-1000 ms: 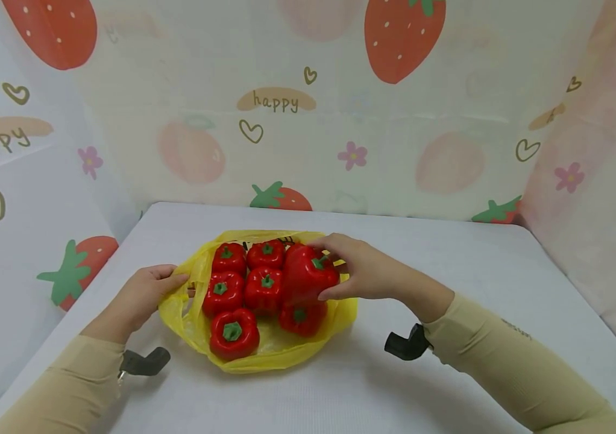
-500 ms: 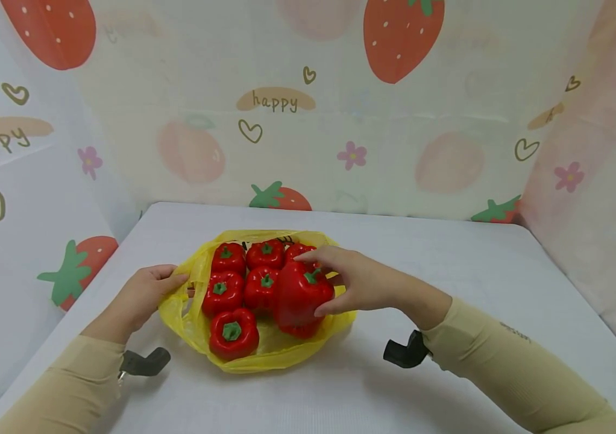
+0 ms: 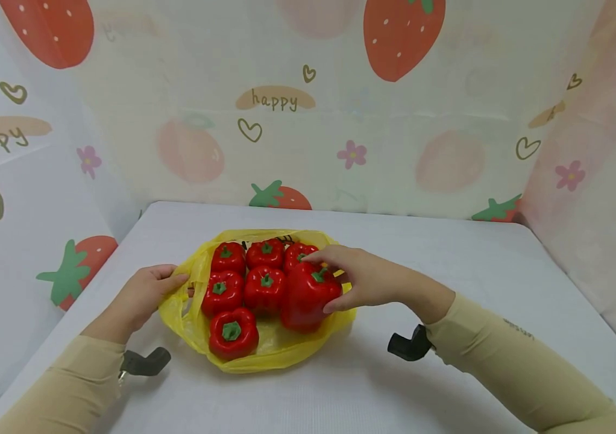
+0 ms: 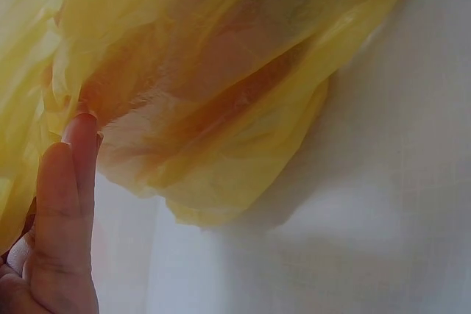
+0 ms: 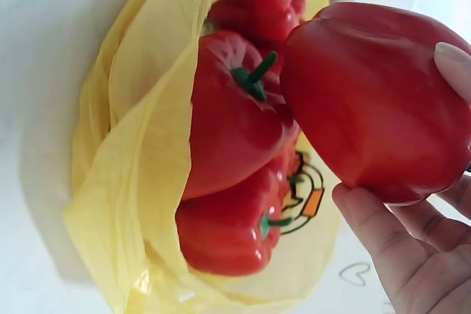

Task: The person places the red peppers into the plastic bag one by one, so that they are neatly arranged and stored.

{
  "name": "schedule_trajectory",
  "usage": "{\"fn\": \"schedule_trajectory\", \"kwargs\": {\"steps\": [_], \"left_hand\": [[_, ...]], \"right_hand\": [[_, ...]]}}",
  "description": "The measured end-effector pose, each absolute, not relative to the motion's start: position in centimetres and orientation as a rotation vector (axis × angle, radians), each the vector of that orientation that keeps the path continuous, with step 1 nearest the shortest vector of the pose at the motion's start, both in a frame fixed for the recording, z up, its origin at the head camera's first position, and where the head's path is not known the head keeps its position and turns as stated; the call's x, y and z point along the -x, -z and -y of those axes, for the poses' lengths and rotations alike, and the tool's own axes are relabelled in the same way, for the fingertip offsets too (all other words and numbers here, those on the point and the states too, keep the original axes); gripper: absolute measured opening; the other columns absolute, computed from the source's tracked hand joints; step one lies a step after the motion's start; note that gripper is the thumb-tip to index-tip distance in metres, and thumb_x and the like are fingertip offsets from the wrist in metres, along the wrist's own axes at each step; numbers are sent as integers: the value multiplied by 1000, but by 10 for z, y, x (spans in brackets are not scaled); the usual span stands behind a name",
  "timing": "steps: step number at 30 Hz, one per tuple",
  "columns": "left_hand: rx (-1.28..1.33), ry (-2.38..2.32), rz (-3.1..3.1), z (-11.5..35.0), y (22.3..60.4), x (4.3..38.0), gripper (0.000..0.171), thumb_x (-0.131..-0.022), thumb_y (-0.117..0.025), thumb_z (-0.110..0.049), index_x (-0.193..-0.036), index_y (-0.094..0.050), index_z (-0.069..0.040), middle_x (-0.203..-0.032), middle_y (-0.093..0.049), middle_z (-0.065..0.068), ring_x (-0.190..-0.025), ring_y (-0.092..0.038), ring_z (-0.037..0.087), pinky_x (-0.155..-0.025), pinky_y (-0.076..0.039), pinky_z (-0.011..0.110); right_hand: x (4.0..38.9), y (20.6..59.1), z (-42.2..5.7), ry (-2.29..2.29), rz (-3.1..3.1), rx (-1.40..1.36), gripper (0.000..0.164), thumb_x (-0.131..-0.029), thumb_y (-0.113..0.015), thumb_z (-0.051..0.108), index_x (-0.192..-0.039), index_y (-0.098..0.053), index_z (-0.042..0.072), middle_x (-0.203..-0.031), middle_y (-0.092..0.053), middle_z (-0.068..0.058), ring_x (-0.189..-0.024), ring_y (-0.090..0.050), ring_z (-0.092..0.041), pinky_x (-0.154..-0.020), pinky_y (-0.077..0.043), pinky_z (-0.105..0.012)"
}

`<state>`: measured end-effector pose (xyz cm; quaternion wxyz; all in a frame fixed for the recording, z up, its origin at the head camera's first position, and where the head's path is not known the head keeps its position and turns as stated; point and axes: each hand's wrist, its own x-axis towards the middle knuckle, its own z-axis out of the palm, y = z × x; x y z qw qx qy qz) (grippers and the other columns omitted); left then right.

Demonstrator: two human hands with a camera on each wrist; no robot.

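Observation:
A yellow plastic bag (image 3: 281, 361) lies with its mouth wide, several red bell peppers (image 3: 234, 334) inside with green stems up. At its left rim my left hand (image 3: 142, 295) pinches the film; the left wrist view shows its fingers (image 4: 65, 204) against the yellow plastic. My right hand (image 3: 364, 277) grips one more red bell pepper (image 3: 308, 301) over the bag's right part, fingertips and thumb around its sides. In the right wrist view this held pepper (image 5: 375, 101) is tilted above the others. It hides the front right part of the bag's inside from the head view.
The bag rests on a white table (image 3: 449, 374). Behind stands a patterned backdrop (image 3: 286, 150) with strawberries and hearts. A dark bracket sits at each wrist, the right bracket (image 3: 410, 345) and the left bracket (image 3: 146, 361).
My right hand has brought the held bell pepper nearer to me, then slightly right. A pepper at the back right now shows, and one at the front right is covered. The left hand stays put.

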<state>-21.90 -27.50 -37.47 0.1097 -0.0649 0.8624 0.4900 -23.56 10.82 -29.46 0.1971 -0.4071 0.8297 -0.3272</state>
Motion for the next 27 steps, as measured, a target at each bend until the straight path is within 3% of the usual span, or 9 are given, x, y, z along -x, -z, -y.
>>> {"fn": "schedule_trajectory", "kwargs": {"steps": [10, 27], "left_hand": [[200, -1433, -2535, 274, 375, 220, 56, -92, -47, -45, -129, -49, -3, -114, -58, 12, -92, -55, 19, -79, -50, 27], [180, -1449, -2531, 273, 376, 222, 55, -92, -48, -44, -128, -50, -2, -110, -60, 11, -89, -56, 19, -77, -50, 25]], "right_hand": [[248, 293, -115, 939, -2375, 1101, 71, -73, -77, 23, -134, -40, 16, -125, -46, 1, -112, -48, -19, -85, -49, -30], [270, 292, -123, 976, -2468, 1072, 70, -75, -76, 23, -134, -40, 16, -124, -46, -1, -109, -49, -19, -85, -49, -30]]}}
